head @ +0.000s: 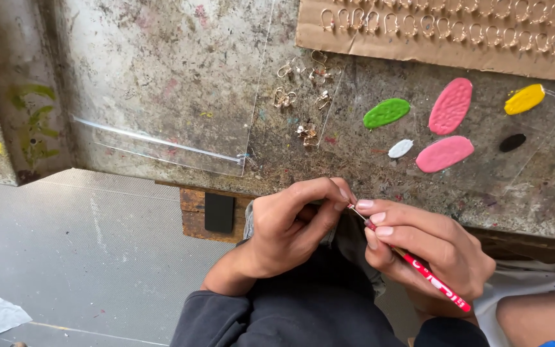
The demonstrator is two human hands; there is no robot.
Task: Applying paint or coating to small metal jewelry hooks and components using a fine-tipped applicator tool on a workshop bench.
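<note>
Both hands meet at the desk point(162, 96) edge: right hand point(428, 247) grips a red brush point(419, 266), left hand point(290, 225) pinches something too small to tell, apparently mid-painting.

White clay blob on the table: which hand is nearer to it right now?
Right. The right hand, holding a red tool, sits just below the white blob at the table edge. The left hand is farther off, below and to its left.
</note>
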